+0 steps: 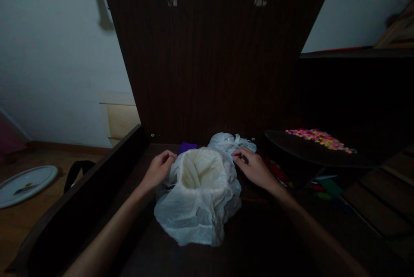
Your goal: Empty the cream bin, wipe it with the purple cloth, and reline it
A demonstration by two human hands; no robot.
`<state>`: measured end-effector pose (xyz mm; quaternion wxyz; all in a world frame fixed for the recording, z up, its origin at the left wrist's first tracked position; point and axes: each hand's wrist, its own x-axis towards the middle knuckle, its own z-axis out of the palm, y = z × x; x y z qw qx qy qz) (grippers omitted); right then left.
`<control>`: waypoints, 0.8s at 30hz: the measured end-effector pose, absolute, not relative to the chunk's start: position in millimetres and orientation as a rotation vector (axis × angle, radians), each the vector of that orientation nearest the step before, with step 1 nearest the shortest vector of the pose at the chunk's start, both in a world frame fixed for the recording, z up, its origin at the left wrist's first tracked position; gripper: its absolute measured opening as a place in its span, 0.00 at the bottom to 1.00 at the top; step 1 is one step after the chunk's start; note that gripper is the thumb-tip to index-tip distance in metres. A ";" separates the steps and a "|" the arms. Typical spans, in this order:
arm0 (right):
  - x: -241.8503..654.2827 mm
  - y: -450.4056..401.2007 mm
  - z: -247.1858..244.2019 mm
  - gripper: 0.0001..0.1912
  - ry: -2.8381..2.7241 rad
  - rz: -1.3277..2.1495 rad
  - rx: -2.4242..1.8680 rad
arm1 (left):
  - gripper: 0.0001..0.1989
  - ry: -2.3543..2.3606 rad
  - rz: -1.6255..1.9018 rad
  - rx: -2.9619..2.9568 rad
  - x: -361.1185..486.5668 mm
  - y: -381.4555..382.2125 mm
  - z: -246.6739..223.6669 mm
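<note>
Between curled hands (pixel 159 167), white plastic bag (pixel 197 214) opens upward, skirt toward person; pinch unclear.

no readable text, no legible labels or brands, no numbers, no signs on anything in view

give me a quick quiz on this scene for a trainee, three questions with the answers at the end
1. True or false: the small colourful pieces lie to the left of the open white bag.
2. What colour is the thing showing just behind the open white bag? a) orange b) purple c) yellow
3. Fill in: of the left hand and the right hand, the one nearer the bunched-up bag is the ____ one.

Key: 1 false; 2 b; 3 right
</note>
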<state>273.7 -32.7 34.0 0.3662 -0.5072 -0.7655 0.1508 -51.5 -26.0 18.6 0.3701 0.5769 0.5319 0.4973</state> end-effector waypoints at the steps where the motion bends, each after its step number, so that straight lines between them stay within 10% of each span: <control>1: 273.4 -37.7 37.4 0.09 -1.978 0.420 -1.271 | 0.16 1.391 1.319 1.504 -52.2 -29.3 20.6; 8: 266.6 -66.6 35.0 0.25 -2.210 0.731 -1.145 | 0.46 1.013 1.209 1.972 -61.4 -71.8 25.5; 12: 260.1 -69.8 24.7 0.18 -2.344 0.619 -1.171 | 0.65 1.010 1.017 2.183 -61.4 -87.7 19.8; 24: 262.0 -62.7 -16.2 0.11 -2.651 0.110 -1.115 | 0.50 1.043 0.894 2.437 -69.3 -85.3 8.4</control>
